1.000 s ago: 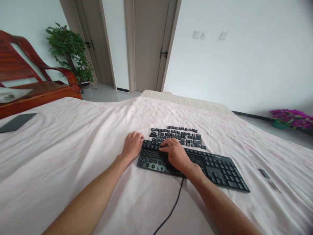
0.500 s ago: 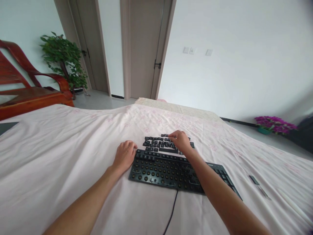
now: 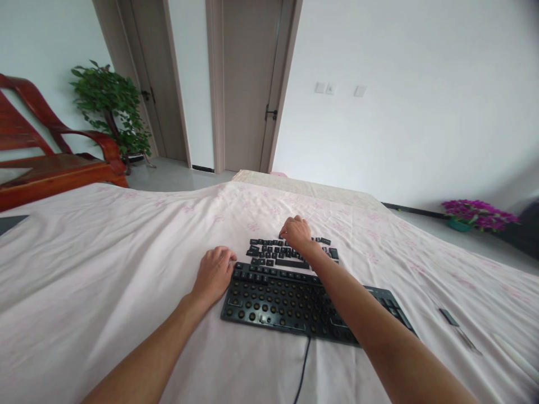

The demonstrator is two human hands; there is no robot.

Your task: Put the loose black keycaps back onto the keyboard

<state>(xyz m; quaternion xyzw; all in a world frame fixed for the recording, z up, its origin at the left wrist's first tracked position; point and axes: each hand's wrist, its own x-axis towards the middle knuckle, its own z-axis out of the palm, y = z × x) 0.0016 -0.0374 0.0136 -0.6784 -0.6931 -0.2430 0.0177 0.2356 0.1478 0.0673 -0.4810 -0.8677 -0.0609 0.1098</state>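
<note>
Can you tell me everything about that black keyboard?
The keyboard is black plastic, lying flat on the pink bedsheet. Most of its left and middle keycaps are off, showing round sockets; its top row and right end still carry keys. A black cable leaves its near edge. The left hand rests at its left end, and the right forearm crosses above it.

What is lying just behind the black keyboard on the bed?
Behind the keyboard lies a cluster of loose black keycaps on the pink sheet. The right hand rests over their far edge, hiding some.
</note>
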